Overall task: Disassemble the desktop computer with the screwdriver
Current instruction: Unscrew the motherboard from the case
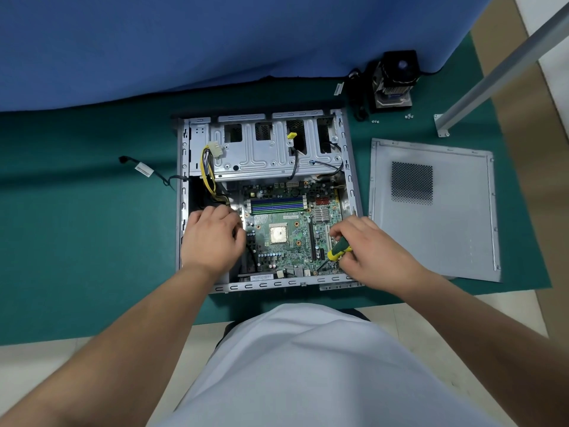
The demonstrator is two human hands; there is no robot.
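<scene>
An open desktop computer case lies flat on the green mat, its green motherboard bare with the CPU exposed. My right hand grips a green and yellow screwdriver. The tool's dark shaft slants down to the board's near right corner. My left hand rests with curled fingers on the left side of the case, over the black cables there. What its fingers hold is hidden. A silver drive cage fills the far half of the case.
The removed grey side panel lies to the right of the case. A black cooler with fan stands at the back right, several small screws near it. A loose cable trails left. A metal table leg crosses the right corner.
</scene>
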